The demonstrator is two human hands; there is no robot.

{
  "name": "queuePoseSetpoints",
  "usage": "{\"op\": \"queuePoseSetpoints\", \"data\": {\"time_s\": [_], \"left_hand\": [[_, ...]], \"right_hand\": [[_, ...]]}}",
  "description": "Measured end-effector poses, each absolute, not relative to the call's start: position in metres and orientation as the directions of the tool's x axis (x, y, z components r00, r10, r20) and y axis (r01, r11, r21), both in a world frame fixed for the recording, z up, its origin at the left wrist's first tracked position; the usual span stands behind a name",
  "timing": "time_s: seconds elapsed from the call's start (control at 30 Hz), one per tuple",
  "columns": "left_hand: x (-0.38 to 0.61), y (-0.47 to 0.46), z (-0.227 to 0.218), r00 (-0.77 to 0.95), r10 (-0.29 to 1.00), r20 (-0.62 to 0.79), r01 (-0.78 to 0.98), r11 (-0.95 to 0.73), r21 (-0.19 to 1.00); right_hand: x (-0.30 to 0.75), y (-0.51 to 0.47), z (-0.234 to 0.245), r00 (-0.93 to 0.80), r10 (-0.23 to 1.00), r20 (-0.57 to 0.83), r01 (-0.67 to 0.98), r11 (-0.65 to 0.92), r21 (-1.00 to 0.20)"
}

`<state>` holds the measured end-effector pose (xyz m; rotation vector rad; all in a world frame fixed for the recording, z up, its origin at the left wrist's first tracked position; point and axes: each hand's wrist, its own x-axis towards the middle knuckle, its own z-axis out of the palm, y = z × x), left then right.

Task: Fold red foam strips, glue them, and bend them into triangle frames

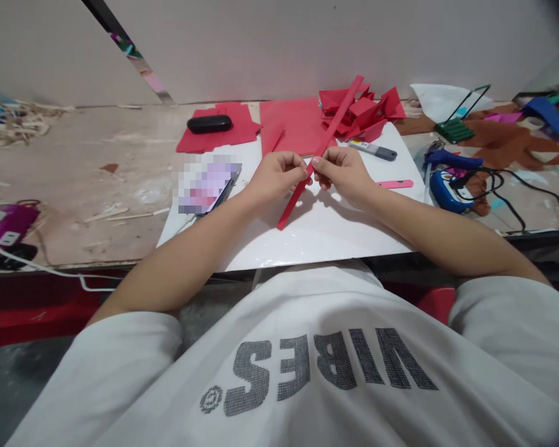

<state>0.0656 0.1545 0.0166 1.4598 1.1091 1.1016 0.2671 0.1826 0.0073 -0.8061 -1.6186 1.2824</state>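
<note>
A long red paper strip (340,114) runs diagonally above the white board (261,242). My left hand (282,177) pinches it near its middle. Close beside, my right hand (342,174) grips the same strip between thumb and fingers. Behind the hands lie a red paper sheet (291,118) and a heap of folded red paper pieces (377,112). A grey utility knife (372,150) rests just beyond my right hand. Partly hidden by my right wrist is a flat pink tool (395,184).
Left of the hands, a phone (207,186) with a blurred screen leans on the board. A black case (209,124) sits on red paper (190,141). Glue guns lie at both sides, one purple (12,223), one blue (461,160), near a blue device (451,191) with black cables.
</note>
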Motion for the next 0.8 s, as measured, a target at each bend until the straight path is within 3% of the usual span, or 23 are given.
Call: {"op": "queuePoseSetpoints", "data": {"time_s": [0.33,0.8], "left_hand": [[0.065,0.156,0.013,0.109,0.975,0.193,0.125,-0.206,0.971],[0.072,0.148,0.021,0.144,0.977,0.16,0.03,-0.166,0.986]], "right_hand": [[0.263,0.178,0.011,-0.395,0.875,0.279,-0.015,0.298,-0.955],[0.261,0.174,0.02,-0.354,0.901,0.252,-0.004,0.268,-0.963]]}}
